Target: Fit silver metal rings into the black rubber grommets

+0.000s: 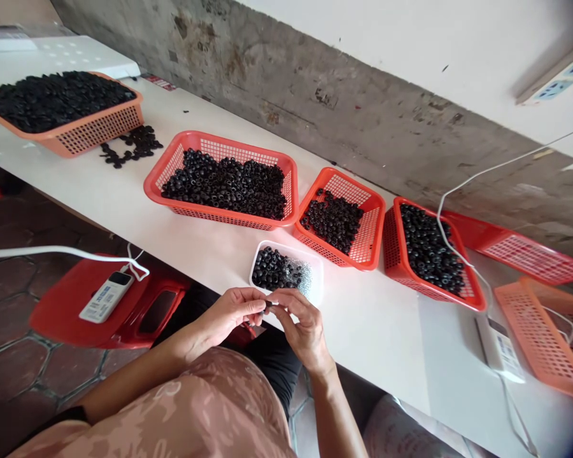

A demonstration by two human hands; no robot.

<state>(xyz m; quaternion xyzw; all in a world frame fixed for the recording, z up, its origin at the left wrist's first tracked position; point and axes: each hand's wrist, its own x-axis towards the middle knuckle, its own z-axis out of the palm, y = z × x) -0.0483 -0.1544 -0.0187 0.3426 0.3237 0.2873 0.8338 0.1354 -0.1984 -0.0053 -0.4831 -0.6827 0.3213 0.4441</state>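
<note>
Just in front of my body, my left hand (233, 313) and my right hand (302, 321) meet at the fingertips. Both pinch a small black piece (268, 305) between them; its exact shape is too small to tell. Right beyond the fingers, near the table's front edge, sits a white plastic tub (318, 280). Black ring-like parts (271, 267) fill its left side, and small shiny clear or silvery bits (304, 277) lie at its right.
Red baskets (219, 216) (376, 232) (475, 289) with black parts stand along the white table (210, 245). An orange basket (105, 125) heaped with black pieces is far left. A power bank (107, 297) lies on a red stool (60, 315). White cables cross the right side.
</note>
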